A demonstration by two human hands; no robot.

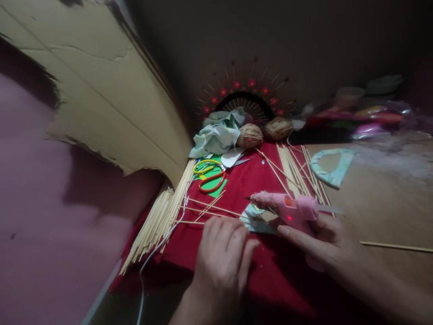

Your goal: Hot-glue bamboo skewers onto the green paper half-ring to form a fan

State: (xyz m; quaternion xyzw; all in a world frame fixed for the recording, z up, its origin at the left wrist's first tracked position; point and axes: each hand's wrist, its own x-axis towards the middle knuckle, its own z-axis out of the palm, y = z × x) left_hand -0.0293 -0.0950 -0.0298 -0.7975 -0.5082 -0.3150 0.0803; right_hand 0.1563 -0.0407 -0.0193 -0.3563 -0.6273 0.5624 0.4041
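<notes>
My right hand (326,237) is closed around a pink hot glue gun (301,210), whose dark nozzle points left and whose small red light is lit. A glue stick (329,209) sticks out of its back end. Below the nozzle lies a fabric-covered cardboard piece (248,219) in pale blue-green, partly hidden by the gun and hands. My left hand (223,255) is beside it on the red cloth, fingers bent and pressed together. Its fingertips are hidden, so what they hold does not show. Thin wooden sticks (213,212) run between this hand and the fabric-covered piece.
Yellow-and-orange-handled scissors (213,178) lie on green paper (216,187). Two twine balls (250,135) and crumpled fabric (216,135) sit behind. Bundled sticks (158,221) and a white cord (169,232) line the left. Another fabric-covered shape (333,180) rests on cardboard (389,212) at right.
</notes>
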